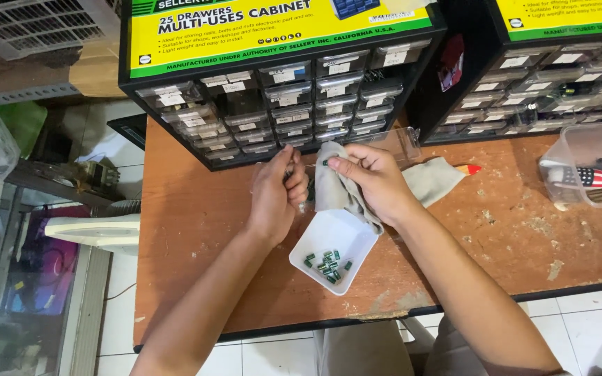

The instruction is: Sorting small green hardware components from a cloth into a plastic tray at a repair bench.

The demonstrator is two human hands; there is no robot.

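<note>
My left hand [278,195] is closed around a small thing near its fingertips, too hidden to name. My right hand [371,177] pinches a grey cloth [426,182] and a small green part [325,163] against it. Both hands hover over a white square tray [357,244] holding several small green cylindrical parts [327,264]. A clear plastic drawer [398,143] lies behind the hands, partly under the cloth.
Two black cabinets of small clear drawers [280,104] [559,83] stand at the back of the worn brown table [196,230]. A clear plastic box [593,163] with striped things sits at the right. A red-tipped pencil [468,169] lies by the cloth.
</note>
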